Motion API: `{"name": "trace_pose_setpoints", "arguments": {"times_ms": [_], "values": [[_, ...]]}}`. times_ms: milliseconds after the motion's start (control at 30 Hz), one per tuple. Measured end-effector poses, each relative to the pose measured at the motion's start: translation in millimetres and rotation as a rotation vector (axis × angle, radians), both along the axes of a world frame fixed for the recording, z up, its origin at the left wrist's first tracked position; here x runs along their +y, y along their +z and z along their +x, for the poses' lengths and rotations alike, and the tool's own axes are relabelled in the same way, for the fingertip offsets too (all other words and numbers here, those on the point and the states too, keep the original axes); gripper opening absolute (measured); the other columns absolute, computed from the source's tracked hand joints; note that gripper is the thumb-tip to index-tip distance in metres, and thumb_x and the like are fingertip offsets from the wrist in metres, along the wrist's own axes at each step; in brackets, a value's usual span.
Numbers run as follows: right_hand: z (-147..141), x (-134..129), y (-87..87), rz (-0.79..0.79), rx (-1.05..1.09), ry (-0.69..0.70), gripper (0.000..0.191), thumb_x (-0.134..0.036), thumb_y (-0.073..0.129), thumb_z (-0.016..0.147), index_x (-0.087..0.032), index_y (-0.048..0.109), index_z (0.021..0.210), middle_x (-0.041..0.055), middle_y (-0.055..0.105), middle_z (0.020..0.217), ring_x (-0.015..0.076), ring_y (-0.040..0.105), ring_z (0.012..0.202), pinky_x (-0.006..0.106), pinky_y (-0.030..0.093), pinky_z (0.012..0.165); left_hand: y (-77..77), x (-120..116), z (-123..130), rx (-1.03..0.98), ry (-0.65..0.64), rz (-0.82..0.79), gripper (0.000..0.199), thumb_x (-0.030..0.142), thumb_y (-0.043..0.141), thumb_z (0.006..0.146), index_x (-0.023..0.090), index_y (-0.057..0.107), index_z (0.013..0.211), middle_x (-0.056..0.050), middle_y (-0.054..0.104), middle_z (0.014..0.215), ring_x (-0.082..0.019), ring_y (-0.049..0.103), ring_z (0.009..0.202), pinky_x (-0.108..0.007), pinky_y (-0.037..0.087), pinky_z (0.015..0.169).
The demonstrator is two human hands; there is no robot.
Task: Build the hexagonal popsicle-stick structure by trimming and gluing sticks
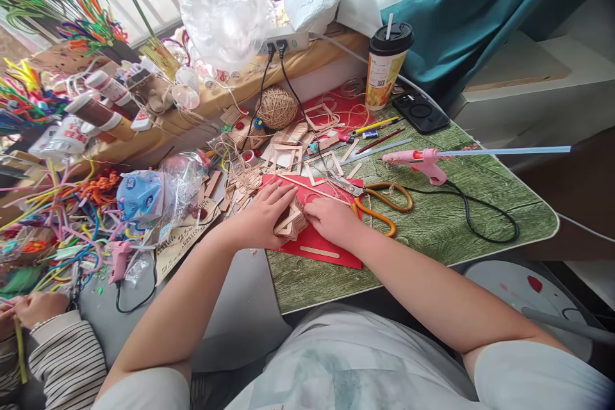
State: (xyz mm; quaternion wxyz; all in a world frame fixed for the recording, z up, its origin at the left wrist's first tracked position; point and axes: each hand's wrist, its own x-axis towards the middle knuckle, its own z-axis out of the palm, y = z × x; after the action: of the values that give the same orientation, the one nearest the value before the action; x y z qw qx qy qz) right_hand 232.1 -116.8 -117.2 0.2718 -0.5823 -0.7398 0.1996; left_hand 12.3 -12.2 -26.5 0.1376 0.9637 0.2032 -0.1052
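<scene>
A layered stack of wooden craft sticks (pixel 291 223), built into an angular hollow shape, rests on a red sheet (pixel 353 255). My left hand (pixel 259 214) lies over its left side, fingers stretched across the far edge, holding it. Close against the stack's right side is my right hand (pixel 330 221), with its fingers curled together; whatever they pinch is hidden. A single craft stick (pixel 319 252) lies on the red sheet nearer to me. Just beyond my right hand are scissors with orange handles (pixel 384 202), their blades pointing left.
A pink glue gun (pixel 423 163) with a long glue stick lies right on the green mat (pixel 490 205). Behind are loose sticks, a twine ball (pixel 277 107), a lidded cup (pixel 388 67) and a phone (pixel 420 112). At left, another person's hand (pixel 41 309) is near pipe cleaners (pixel 62 237).
</scene>
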Motion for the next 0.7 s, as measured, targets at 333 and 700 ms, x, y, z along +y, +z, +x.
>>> {"name": "trace_pose_setpoints", "arguments": {"times_ms": [333, 700], "values": [[1.1, -6.1, 1.8, 0.075, 0.173, 0.018, 0.021, -0.019, 0.058, 0.106, -0.02, 0.076, 0.119, 0.0083, 0.075, 0.107, 0.0215, 0.067, 0.101, 0.033, 0.05, 0.089, 20.3, -23.8, -2.9, -0.024, -0.105, 0.184, 0.098, 0.03, 0.082, 0.086, 0.03, 0.031, 0.17, -0.016, 0.03, 0.177, -0.049, 0.014, 0.167, -0.073, 0.023, 0.132], [0.5, -10.5, 14.9, 0.148, 0.427, -0.014, 0.013, -0.017, 0.062, 0.104, -0.021, 0.074, 0.106, 0.0051, 0.077, 0.102, 0.0196, 0.07, 0.1, 0.031, 0.052, 0.091, 14.4, -26.9, -32.6, -0.243, 0.078, 0.119, 0.094, 0.056, 0.074, 0.096, 0.029, 0.024, 0.171, -0.017, 0.022, 0.18, -0.041, 0.015, 0.169, -0.064, 0.029, 0.134]]}}
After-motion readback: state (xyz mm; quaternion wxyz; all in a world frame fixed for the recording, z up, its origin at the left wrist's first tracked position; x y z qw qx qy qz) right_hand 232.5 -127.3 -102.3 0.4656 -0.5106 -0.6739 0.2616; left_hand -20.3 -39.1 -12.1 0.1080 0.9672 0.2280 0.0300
